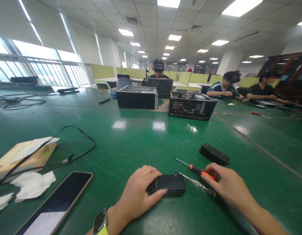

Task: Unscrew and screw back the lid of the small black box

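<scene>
My left hand (143, 189) is closed around the left end of a small black box (174, 185) lying on the green tabletop, thumb along its near side. To the right, my right hand (229, 182) pinches the orange-and-black handle of a screwdriver (197, 169), whose shaft points to the upper left. Just below it lies a second screwdriver with a clear handle (198, 186), its end close to my right fingers. A second black box (214, 154) rests beyond my right hand, touched by neither hand.
Left lie a phone (60, 202), crumpled tissue (34, 184), a yellowish packet (43, 156) and a black cable (84, 150). Two open computer cases (137, 99) (190, 107) stand farther back. Several people sit around the table; a red screwdriver (257, 113) lies at far right.
</scene>
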A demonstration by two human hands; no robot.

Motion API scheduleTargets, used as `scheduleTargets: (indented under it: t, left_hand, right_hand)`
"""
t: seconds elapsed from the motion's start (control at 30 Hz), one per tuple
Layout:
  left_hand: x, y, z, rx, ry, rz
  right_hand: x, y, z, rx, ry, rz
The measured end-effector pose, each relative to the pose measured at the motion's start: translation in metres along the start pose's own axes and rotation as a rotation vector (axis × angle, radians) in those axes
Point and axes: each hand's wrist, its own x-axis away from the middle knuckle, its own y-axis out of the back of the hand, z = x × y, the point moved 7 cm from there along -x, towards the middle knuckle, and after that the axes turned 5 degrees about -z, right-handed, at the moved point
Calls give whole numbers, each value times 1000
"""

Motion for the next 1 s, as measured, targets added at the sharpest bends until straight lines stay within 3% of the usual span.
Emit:
scheduleTargets:
  t: [0.07, 0.2, 0.37, 0.57, 0.67, 0.83, 0.9, 1.0]
  left_hand:
    - [0, 0, 0, -13, -4, 3]
    - [0, -1, 1, -38, -12, 14]
    - [1, -2, 1, -36, 1, 14]
    - [0, -3, 3, -49, 12, -3]
    - [0, -3, 4, -54, 14, -11]
    - [1, -2, 3, -61, 22, -9]
    - [0, -2, 3, -60, 26, -8]
    - [-1, -3, 4, -58, 32, -13]
  right_hand:
    - [7, -11, -1, 33, 8, 47]
    - [11, -2, 23, 68, 140, -72]
    - [22, -19, 39, 203, 192, 132]
    - [26, -29, 43, 278, 166, 191]
    - [20, -22, 41, 175, 120, 183]
    - [13, 7, 29, -190, 70, 186]
    - [17, 12, 28, -346, 82, 242]
    - [31, 2, 36, -505, 68, 407]
